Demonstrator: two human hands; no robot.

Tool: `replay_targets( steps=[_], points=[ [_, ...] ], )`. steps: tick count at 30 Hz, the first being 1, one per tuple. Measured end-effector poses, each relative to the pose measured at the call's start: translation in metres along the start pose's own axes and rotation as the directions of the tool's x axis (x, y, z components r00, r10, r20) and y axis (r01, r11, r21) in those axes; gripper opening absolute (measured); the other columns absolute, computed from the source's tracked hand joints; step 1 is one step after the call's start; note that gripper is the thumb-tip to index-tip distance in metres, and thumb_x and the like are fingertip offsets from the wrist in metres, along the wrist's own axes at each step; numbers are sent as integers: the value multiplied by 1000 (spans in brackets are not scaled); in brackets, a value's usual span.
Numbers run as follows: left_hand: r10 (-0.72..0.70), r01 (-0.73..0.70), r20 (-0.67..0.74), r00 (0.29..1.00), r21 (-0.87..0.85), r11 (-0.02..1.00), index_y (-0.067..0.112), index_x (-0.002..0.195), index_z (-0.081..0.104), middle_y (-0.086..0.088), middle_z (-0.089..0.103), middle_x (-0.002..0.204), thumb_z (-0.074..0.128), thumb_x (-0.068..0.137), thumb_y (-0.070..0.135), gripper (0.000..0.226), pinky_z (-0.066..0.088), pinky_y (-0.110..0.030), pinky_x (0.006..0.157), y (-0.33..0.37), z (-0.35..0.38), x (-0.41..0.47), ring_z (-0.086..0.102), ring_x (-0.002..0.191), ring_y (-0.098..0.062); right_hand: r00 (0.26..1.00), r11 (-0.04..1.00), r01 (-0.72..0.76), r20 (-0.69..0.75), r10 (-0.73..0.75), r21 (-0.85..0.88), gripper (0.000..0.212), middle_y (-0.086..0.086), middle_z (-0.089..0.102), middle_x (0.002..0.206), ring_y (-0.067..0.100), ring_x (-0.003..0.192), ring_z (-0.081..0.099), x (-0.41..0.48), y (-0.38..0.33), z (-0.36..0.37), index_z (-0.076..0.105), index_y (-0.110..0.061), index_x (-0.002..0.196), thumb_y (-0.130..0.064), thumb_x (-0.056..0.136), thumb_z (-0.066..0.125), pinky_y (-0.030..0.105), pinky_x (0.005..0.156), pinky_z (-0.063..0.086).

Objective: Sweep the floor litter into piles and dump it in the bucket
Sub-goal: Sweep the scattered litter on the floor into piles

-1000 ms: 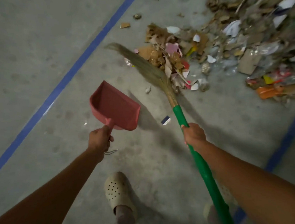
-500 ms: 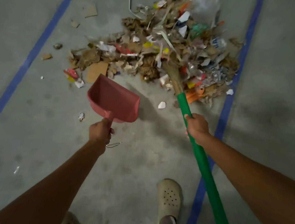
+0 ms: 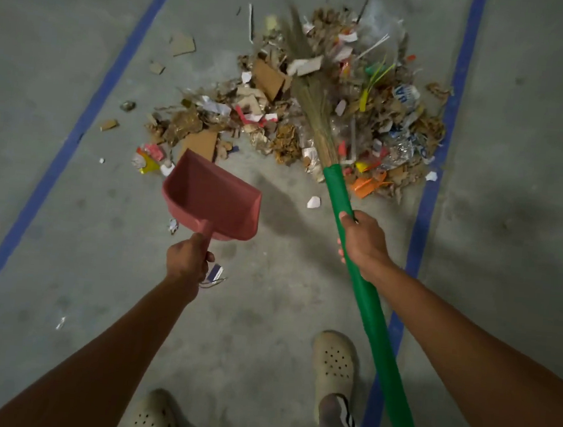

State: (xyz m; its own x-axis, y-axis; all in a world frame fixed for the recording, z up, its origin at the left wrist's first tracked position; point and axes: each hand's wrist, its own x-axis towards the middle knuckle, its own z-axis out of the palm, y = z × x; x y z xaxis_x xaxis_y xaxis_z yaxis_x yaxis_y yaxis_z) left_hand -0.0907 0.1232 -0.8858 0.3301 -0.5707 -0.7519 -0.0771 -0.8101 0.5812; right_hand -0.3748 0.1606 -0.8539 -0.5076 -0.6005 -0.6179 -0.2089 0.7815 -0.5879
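Litter [image 3: 280, 141] lies on concrete [image 3: 265, 313] between blue lines [image 3: 92, 111].

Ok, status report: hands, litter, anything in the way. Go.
Left hand grips dustpan, empty, off the floor. Right hand grips broom, bristles on litter pile. Stray scraps left of pile; bucket not in view.

Warehouse or workshop (likely), concrete floor [image 3: 67, 45], blue lines [image 3: 89, 110]
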Motion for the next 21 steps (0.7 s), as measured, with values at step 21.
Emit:
replay_targets(
  steps=[21],
  points=[
    [-234, 239, -91, 968, 54, 969, 7, 77, 63, -13, 61, 73, 67, 90, 52, 47, 33, -26, 43, -113, -221, -58, 41, 49, -15, 880, 790, 86, 418, 226, -608, 29, -1, 61, 82, 13, 69, 57, -241, 137, 119, 60, -15, 99, -38, 104, 43, 19, 49, 34]
  ],
)
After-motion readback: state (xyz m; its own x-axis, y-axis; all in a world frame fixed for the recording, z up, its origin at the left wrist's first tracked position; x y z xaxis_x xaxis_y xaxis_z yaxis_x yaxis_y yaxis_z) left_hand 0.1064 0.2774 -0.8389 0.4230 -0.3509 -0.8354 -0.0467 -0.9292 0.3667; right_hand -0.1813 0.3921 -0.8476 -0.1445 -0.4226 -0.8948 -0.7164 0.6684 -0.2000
